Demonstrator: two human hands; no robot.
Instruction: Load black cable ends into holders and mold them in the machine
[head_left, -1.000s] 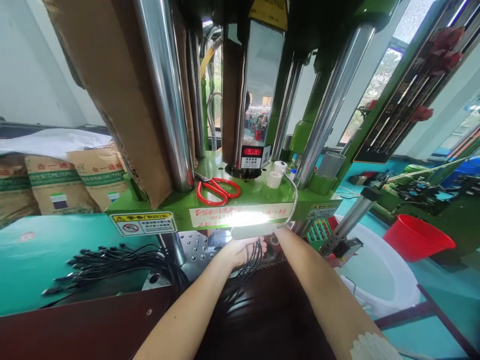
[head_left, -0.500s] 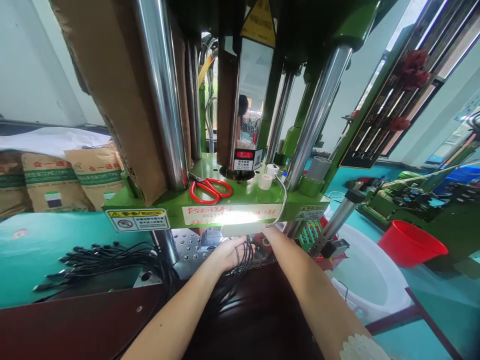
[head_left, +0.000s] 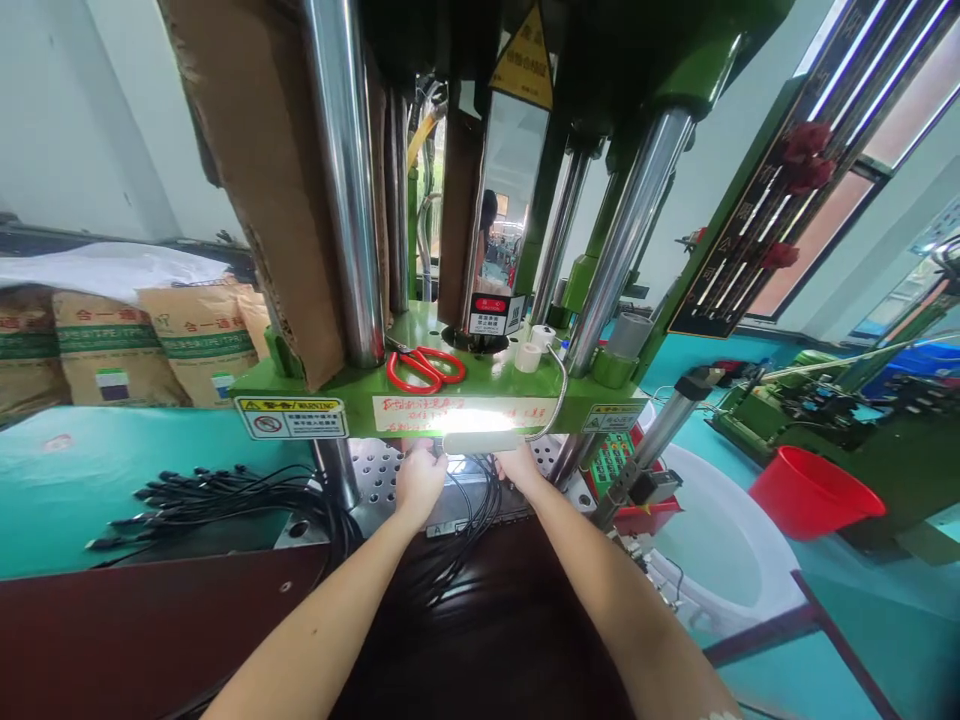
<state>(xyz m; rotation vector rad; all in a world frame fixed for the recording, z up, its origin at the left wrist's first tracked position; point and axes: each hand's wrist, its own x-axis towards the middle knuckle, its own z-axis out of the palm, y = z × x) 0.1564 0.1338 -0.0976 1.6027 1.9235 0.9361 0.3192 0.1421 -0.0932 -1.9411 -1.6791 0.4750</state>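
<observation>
My left hand (head_left: 420,485) reaches under the machine's front plate with its fingers curled in and the thumb on top, at the left side of the metal mould (head_left: 448,527). What it grips there is hidden. My right hand (head_left: 519,465) is at the right side of the mould, beside the cables, its fingers mostly hidden behind the white lamp (head_left: 481,443). Between the hands, several thin black cables (head_left: 484,505) run over the mould's front edge and hang down over the dark surface in front.
Red-handled scissors (head_left: 426,370) and white tape rolls (head_left: 529,356) lie on the green plate (head_left: 495,380). A bundle of black cables (head_left: 247,505) spreads over the table at left. At right stand a green button panel (head_left: 611,458), a white tub (head_left: 776,540) and a red bucket (head_left: 814,495).
My left hand has let go of the black cables and moved left to the mould's side. The cables now lie over the mould's edge. The view has shifted slightly.
</observation>
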